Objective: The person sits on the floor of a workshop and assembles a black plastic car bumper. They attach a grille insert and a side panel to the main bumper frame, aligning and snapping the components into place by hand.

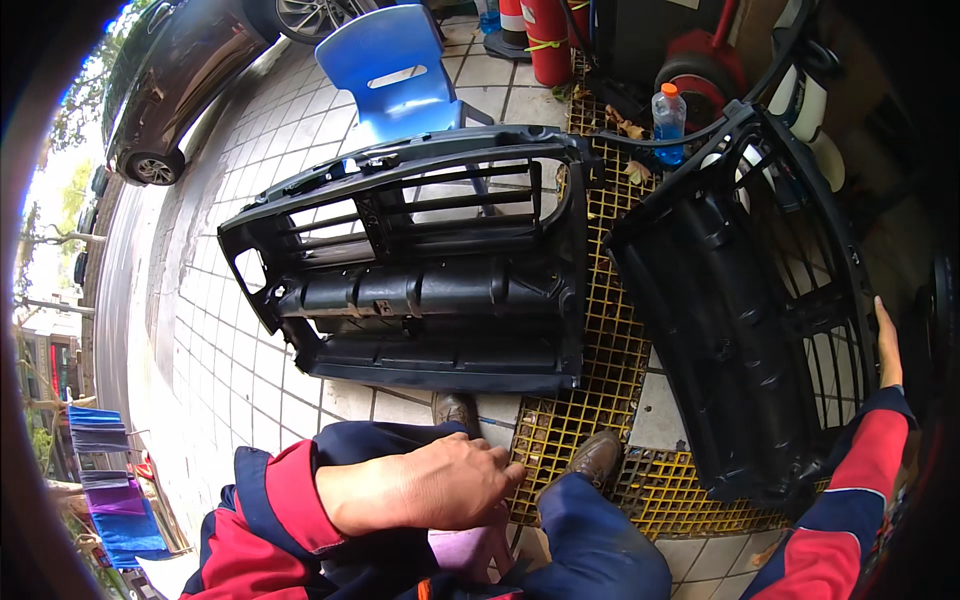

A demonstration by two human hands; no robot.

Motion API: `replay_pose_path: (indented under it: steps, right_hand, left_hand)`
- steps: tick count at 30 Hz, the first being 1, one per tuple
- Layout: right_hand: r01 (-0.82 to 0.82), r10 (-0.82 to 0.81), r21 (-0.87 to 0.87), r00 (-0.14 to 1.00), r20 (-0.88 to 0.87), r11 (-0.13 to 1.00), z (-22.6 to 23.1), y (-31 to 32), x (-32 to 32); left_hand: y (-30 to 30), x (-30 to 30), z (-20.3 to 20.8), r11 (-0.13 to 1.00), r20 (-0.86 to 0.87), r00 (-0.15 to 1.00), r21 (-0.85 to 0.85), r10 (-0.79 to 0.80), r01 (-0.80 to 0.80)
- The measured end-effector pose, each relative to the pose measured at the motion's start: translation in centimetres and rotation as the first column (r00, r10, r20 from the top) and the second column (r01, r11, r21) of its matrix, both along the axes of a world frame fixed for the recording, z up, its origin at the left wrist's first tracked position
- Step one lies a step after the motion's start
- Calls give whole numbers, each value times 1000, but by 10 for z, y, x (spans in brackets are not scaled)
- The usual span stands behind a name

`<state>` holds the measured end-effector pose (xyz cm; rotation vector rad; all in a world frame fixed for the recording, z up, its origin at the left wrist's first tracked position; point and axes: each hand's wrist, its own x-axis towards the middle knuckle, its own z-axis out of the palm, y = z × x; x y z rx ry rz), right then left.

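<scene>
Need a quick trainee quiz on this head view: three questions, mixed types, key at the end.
1. Multiple choice: what is the right hand touching?
A) the red cylinder
B) the right-hand black frame
C) the dark car

2. True or false: the blue chair stands beyond the left-hand black frame, as the wearer sees it.

3. Fill in: the plastic bottle has an ____ cap.

Key:
1. B, at its outer edge
2. True
3. orange
</scene>
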<state>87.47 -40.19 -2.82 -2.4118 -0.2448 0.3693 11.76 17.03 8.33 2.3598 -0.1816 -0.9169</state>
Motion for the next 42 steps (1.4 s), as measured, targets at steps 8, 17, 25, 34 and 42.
replay_pose_path:
  steps: [8,17,25,34,42]
  right_hand:
    - [163,-75,-315,959,274,935,38,69,-86]
    - [-3,200,-422,884,423,907,47,185,-212]
    - [-458,563,-340,746,355,821,81,402,-410]
    - [-812,694,-267,218,686,519,93,706,-545]
    - [-755,802,-374,322,503,538,35,804,-579]
  left_hand:
    - [1,9,30,998,117,993,49,29,-35]
    - [121,-31,-19,885,134,880,35,455,-463]
    - [264,-55,-251,-803,-703,-420,-385,575,-455]
    - [300,4,-266,-937,-719,-601,-285,349,-202]
    - [292,21,-255,-976,-767,-631,-206,119,66]
